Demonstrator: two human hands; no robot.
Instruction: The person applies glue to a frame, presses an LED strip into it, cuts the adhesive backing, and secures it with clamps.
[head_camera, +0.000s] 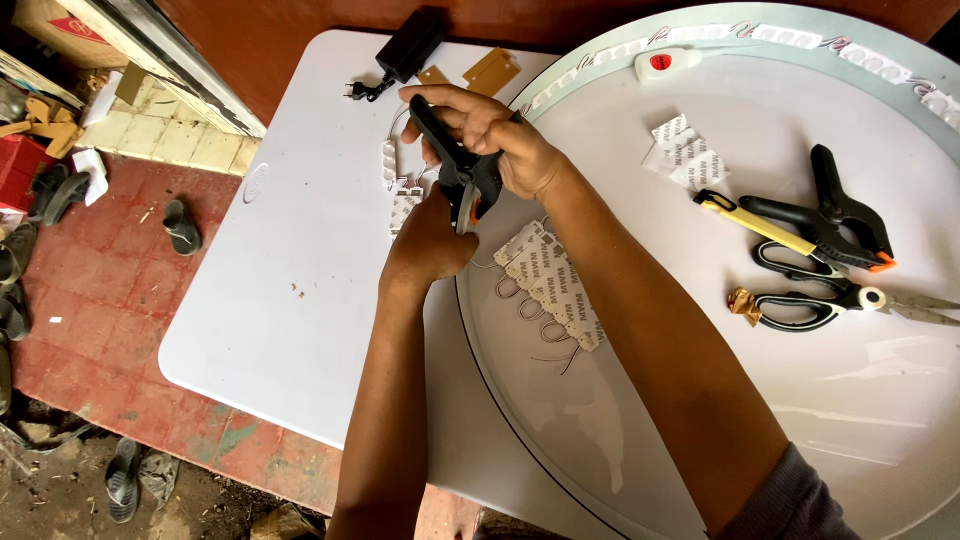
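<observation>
Fingers (462, 112) of the right hand (505, 145) are clenching a black spring clamp (455, 165) at the round white panel's (720, 400) rim, while the left hand (428, 243) is pinching the strip of light modules (550, 285) beneath it, above the white counter (290, 260).

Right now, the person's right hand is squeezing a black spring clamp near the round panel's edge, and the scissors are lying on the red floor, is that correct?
Not quite. In the head view the scissors lie on the round panel, beside a second clamp, not on the floor. The rest holds: the right hand grips a black spring clamp at the panel's edge.
</observation>
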